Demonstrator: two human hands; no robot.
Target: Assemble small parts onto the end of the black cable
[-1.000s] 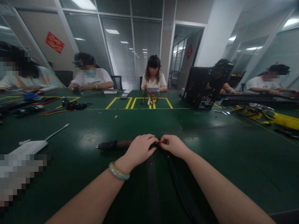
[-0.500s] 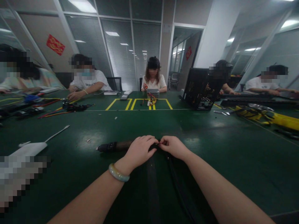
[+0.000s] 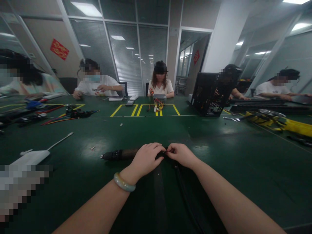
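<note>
What looks like an electric screwdriver [image 3: 128, 153] lies on the green table, its metal tip pointing left. My left hand [image 3: 147, 159] is wrapped over its right part from above, a bracelet [image 3: 123, 182] on the wrist. Close beside it, my right hand [image 3: 181, 154] is closed in a pinch at the tool's right end. What those fingertips hold is too small to make out. A black cable [image 3: 181, 185] runs from beneath my right hand toward the table's near edge.
On the left lies a white pouch-like thing [image 3: 36, 157] with a thin stick. Wires and black parts [image 3: 75, 112] lie farther back. A black case [image 3: 207, 94] stands upright at back right, near a yellow object [image 3: 297, 126]. Several people sit around the table.
My hands and the screwdriver stay almost in place. The masked person at back left has raised a hand from the table toward the chest.
</note>
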